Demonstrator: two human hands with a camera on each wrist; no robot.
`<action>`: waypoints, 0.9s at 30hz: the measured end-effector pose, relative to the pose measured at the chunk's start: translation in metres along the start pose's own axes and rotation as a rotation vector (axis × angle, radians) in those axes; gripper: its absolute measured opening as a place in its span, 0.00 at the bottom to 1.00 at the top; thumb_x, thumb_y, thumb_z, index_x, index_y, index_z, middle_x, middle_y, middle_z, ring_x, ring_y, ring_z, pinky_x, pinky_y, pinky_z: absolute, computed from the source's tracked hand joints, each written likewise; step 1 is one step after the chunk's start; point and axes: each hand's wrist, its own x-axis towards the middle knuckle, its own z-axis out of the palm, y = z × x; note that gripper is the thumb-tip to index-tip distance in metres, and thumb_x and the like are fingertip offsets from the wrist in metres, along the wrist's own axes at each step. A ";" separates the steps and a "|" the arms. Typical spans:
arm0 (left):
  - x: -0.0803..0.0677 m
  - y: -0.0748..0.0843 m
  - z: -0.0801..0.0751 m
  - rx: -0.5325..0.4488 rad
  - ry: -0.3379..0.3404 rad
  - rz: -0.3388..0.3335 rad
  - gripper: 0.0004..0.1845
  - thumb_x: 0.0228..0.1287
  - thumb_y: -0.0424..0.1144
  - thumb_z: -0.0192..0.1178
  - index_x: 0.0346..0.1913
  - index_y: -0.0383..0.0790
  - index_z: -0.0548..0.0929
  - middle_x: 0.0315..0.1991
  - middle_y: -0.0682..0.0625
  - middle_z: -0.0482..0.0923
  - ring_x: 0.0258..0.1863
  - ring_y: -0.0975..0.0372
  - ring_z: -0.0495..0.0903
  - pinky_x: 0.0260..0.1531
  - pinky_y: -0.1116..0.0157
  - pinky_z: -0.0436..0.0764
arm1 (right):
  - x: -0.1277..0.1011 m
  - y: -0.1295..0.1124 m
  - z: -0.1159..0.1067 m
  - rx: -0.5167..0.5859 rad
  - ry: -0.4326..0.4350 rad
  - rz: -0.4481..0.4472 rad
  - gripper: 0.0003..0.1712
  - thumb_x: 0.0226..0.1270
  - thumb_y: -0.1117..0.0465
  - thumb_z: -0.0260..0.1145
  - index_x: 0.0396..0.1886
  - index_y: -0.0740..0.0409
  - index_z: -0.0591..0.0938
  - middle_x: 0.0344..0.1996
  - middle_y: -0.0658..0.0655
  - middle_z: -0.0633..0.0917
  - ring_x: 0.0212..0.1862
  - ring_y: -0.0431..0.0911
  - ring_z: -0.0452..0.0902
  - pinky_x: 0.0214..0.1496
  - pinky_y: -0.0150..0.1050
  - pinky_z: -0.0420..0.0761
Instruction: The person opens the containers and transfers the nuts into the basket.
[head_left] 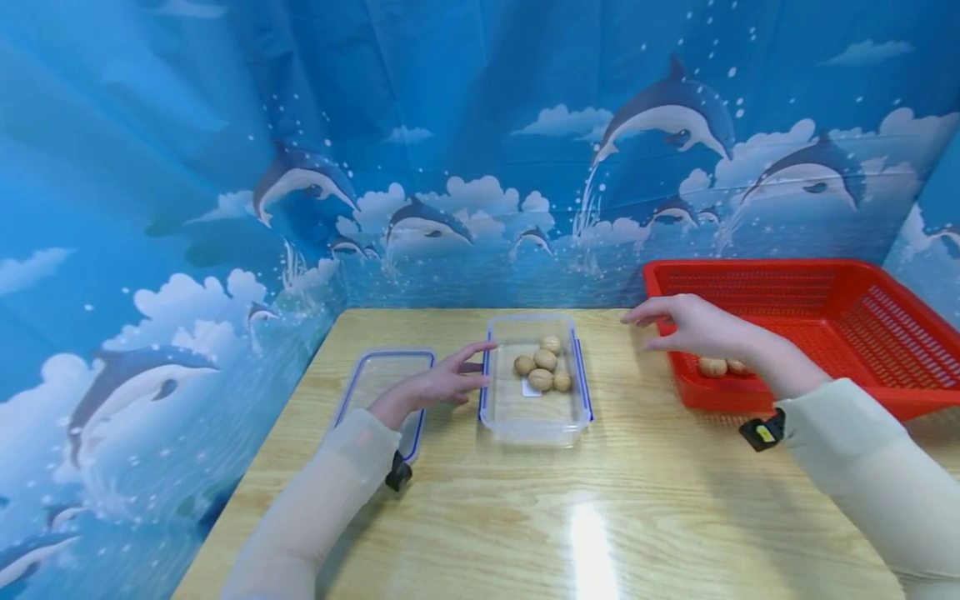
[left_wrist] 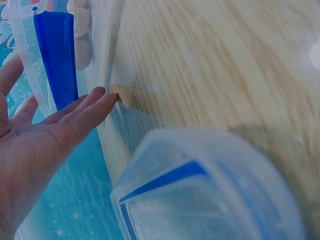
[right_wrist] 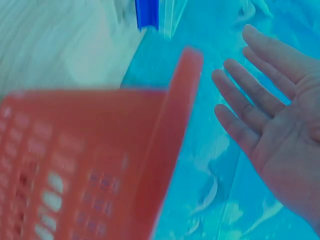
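Walnuts: five lie grouped inside the clear container, toward its far half; at least two more sit in the basket to the container's right, partly hidden by the right forearm.
Right fingers: extended and slightly parted, gripping nothing; the right wrist view shows the bare palm.
Right hand: raised to the right of the container, across the basket's near edge in the head view, fingertips aimed toward the container and thumb apart below them.
Left fingers: loosely straight and spread, holding nothing; the tips reach the container's left side, though whether they touch it I cannot tell.
Left hand: just left of the container, forearm slanting in from the near side.
Clear container: uncovered, blue latches along its sides.
Lid: blue-edged, on the table left of the container, partly covered by the left forearm.
Red basket: plastic, perforated, right of the container.
Step in hand: seemingly between transfers, the right hand unloaded beside the basket while the left attends the container.
Next move: another pick would call for lowering the right fingertips inside the basket and pinching one walnut.
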 end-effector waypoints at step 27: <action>-0.002 0.002 0.001 0.003 0.013 -0.013 0.32 0.74 0.39 0.54 0.76 0.60 0.55 0.75 0.39 0.48 0.69 0.44 0.59 0.57 0.46 0.71 | 0.071 -0.043 0.091 0.032 -0.192 -0.217 0.26 0.60 0.65 0.72 0.57 0.67 0.79 0.52 0.62 0.82 0.52 0.56 0.78 0.55 0.52 0.75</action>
